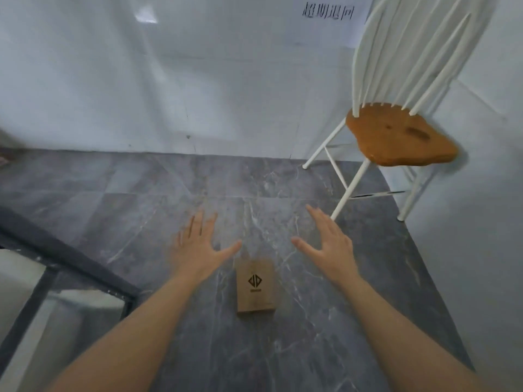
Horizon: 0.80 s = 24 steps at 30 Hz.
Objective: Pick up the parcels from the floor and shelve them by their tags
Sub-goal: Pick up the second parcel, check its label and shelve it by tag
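Hands reach forward over a grey marble-tiled floor (pixel 169 193). Left hand (pixel 195 247) and right hand (pixel 331 244) are both spread wide, fingers apart, holding nothing. Between the wrists, nearer than the fingertips, a small flat brown cardboard parcel (pixel 256 287) with a dark diamond logo lies on the tiles. A white spindle-back chair with a wooden seat (pixel 396 134) stands far right; a dark metal shelf frame (pixel 68 258) sits near left. Drawing both palms back to the parcel's long edges would likely lift it squarely, tag readable.
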### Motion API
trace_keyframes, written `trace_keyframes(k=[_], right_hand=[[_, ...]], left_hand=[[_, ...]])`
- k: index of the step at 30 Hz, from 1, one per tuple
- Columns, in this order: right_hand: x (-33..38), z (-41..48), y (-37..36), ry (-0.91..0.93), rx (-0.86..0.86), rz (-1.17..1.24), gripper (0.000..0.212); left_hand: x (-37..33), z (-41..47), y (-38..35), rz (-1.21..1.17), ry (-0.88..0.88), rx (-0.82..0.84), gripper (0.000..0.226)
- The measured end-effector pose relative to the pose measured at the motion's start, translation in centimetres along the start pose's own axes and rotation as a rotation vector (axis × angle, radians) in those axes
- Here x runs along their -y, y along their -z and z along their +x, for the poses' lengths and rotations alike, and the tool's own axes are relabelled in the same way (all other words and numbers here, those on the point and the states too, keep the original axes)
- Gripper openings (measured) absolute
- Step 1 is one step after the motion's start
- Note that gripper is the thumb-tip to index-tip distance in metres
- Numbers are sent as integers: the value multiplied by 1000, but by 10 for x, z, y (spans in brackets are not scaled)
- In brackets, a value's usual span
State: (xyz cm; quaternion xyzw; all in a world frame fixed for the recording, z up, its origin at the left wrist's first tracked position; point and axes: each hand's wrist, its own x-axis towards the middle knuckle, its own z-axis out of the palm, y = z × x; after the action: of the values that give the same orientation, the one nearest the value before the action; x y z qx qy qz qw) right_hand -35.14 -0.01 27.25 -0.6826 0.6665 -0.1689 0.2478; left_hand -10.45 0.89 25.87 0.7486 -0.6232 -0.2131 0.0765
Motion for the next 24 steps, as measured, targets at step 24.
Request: trace_keyframes(k=[24], right_hand=[[-250, 123, -426, -610, 202, 862, 78]], left_hand=[[132, 167, -444, -1351, 416, 317, 117]])
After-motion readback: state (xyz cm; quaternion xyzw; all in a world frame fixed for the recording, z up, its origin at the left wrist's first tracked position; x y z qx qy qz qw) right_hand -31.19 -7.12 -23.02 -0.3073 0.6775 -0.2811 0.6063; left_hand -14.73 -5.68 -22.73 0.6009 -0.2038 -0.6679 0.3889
